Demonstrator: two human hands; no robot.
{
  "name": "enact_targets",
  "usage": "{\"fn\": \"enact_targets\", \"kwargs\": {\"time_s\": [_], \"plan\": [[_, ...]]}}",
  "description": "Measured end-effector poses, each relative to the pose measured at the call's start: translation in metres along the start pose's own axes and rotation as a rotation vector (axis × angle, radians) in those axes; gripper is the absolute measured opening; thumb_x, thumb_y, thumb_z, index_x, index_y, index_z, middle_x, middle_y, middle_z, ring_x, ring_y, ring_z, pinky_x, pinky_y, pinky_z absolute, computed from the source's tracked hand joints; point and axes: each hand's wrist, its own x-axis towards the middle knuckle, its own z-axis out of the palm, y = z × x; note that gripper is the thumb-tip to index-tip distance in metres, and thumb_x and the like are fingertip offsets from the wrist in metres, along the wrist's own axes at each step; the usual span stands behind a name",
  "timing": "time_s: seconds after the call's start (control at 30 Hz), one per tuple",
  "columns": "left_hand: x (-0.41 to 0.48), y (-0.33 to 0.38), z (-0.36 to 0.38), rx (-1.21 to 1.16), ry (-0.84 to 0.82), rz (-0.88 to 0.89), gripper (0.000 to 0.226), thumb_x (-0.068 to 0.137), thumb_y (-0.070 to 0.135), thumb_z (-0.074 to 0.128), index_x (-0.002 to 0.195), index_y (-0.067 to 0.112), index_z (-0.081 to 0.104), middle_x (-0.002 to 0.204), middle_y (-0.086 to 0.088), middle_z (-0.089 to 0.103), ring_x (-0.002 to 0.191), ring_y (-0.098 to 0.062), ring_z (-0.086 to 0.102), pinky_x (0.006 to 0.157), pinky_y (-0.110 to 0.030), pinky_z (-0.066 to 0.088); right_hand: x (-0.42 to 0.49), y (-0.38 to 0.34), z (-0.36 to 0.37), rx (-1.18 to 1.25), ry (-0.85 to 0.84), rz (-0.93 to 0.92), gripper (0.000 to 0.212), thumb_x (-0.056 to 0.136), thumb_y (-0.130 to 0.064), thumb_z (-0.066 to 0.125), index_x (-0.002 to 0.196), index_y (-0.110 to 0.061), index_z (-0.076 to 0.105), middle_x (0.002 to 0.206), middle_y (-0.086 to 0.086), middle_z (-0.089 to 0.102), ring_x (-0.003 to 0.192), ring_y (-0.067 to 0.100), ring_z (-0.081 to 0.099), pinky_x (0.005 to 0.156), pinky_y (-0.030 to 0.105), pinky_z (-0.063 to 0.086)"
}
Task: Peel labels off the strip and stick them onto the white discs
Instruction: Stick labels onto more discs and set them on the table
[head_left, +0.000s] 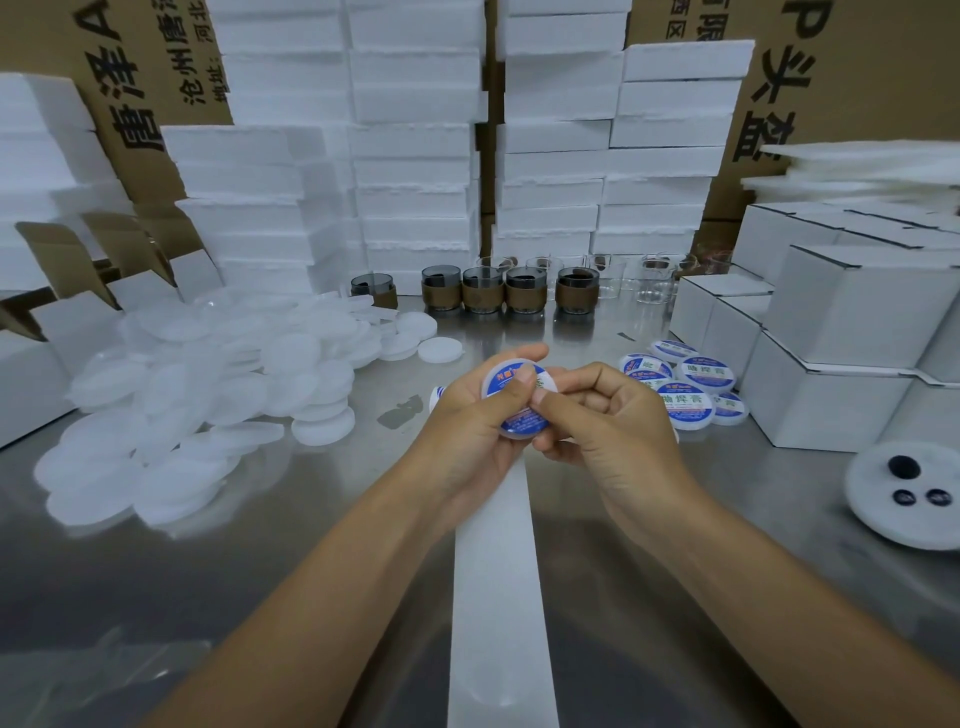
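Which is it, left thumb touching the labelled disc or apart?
Touching. Head view: the left hand grips the labelled disc, thumb pressed flat across the disc's printed face.

Over on the right, the round blue-and-white labels (684, 401) on the white plastic discs (737, 419) read 助焊膏. The brown cardboard carton at back left (156, 62) shows 地址 and 河北 in black; the right-hand brown carton (862, 78) shows 头盔.

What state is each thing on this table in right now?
held disc: labelled, gripped by left hand; right hand pinches it, thumb on label.
strip: bare here, trailing from the hands toward the viewer.
plain discs: unlabelled, heaped at left.
finished discs: labelled, clustered at right.
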Motion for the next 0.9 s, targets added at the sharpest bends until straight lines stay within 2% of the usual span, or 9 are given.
{"fn": "enact_targets", "kwargs": {"time_s": [0.2, 0.33, 0.5, 0.63, 0.73, 0.83, 0.9], "plan": [[0.0001, -0.0007, -0.0001, 0.018, -0.004, 0.001, 0.016, 0.092, 0.011, 0.05, 0.105, 0.012, 0.059, 0.084, -0.006, 0.073, 0.072, -0.015, 0.069, 0.063, -0.022, 0.054, -0.0003, 0.0003, 0.0005, -0.018, 0.004, -0.01, 0.009, 0.079, -0.005, 0.069, 0.075, -0.012, 0.063, 0.059, 0.008, 0.065, 0.043, 0.01, 0.056, 0.053, 0.023, 0.053], [0.0005, 0.0006, -0.0017, 0.021, 0.014, 0.012, 0.017, 0.094, 0.01, 0.048, 0.103, 0.013, 0.062, 0.077, -0.004, 0.071, 0.068, -0.014, 0.067, 0.063, -0.021, 0.054, 0.0001, -0.001, -0.0013, -0.022, -0.015, -0.016, 0.007, 0.084, -0.013, 0.062, 0.083, -0.01, 0.068, 0.061, 0.006, 0.066, 0.047, 0.013, 0.058, 0.054, 0.024, 0.052], [0.0019, -0.0018, -0.002, 0.123, 0.096, 0.05, 0.017, 0.094, 0.011, 0.051, 0.098, 0.018, 0.065, 0.081, -0.004, 0.071, 0.076, -0.016, 0.068, 0.067, -0.025, 0.055, 0.0004, -0.0005, -0.0004, -0.095, 0.022, -0.031, 0.01, 0.086, -0.011, 0.059, 0.083, -0.01, 0.069, 0.06, 0.005, 0.068, 0.048, 0.012, 0.061, 0.054, 0.023, 0.054], [0.0019, -0.0048, -0.0013, 0.22, 0.139, 0.101, 0.019, 0.094, 0.017, 0.051, 0.092, 0.025, 0.068, 0.092, -0.007, 0.072, 0.086, -0.023, 0.067, 0.079, -0.034, 0.055, 0.0029, 0.0009, 0.0, -0.161, 0.034, 0.006, 0.008, 0.087, -0.008, 0.059, 0.082, -0.009, 0.066, 0.062, 0.003, 0.07, 0.047, 0.01, 0.061, 0.052, 0.02, 0.051], [0.0012, -0.0038, 0.0, 0.226, 0.111, 0.08, 0.024, 0.097, 0.026, 0.044, 0.098, 0.024, 0.068, 0.095, -0.006, 0.073, 0.09, -0.019, 0.068, 0.084, -0.03, 0.055, 0.0049, -0.0016, -0.0035, -0.206, 0.027, 0.014, 0.009, 0.086, -0.01, 0.06, 0.079, -0.012, 0.065, 0.067, -0.004, 0.071, 0.047, 0.009, 0.061, 0.049, 0.015, 0.047], [0.0002, -0.0033, 0.0012, 0.261, 0.093, 0.098, 0.024, 0.088, 0.037, 0.049, 0.098, 0.03, 0.069, 0.097, -0.002, 0.073, 0.094, -0.017, 0.068, 0.087, -0.031, 0.053, 0.0062, -0.003, -0.0059, -0.228, 0.041, 0.004, 0.008, 0.084, -0.01, 0.06, 0.078, -0.011, 0.065, 0.073, -0.012, 0.072, 0.046, 0.007, 0.059, 0.046, 0.012, 0.043], [-0.0009, -0.0043, 0.0018, 0.296, 0.087, 0.12, 0.023, 0.089, 0.038, 0.049, 0.1, 0.032, 0.069, 0.1, -0.002, 0.073, 0.098, -0.018, 0.067, 0.087, -0.03, 0.052, 0.0058, -0.0012, -0.0055, -0.276, 0.06, -0.032, 0.007, 0.084, -0.012, 0.062, 0.077, -0.013, 0.063, 0.069, -0.01, 0.07, 0.045, 0.007, 0.057, 0.046, 0.013, 0.043]]}}
